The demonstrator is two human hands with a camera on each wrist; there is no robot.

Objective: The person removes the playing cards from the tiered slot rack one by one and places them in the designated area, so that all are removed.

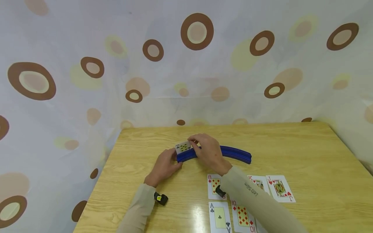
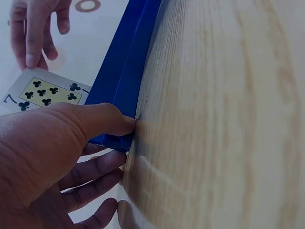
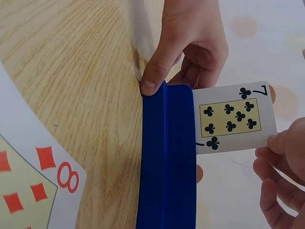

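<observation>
A curved blue card holder stands on the wooden table. At its left end my left hand grips it, thumb on the near face and fingers behind, as the left wrist view shows. A seven of clubs stands up from the holder's slot at that end, its lower edge hidden in the slot. My right hand pinches this card by an upper corner between thumb and finger. In the left wrist view the same card shows between both hands.
Several cards lie face up nearer me: an eight of diamonds, an ace of clubs, a ten of diamonds, a king and a jack of hearts. My right forearm covers some. A patterned curtain hangs behind the table.
</observation>
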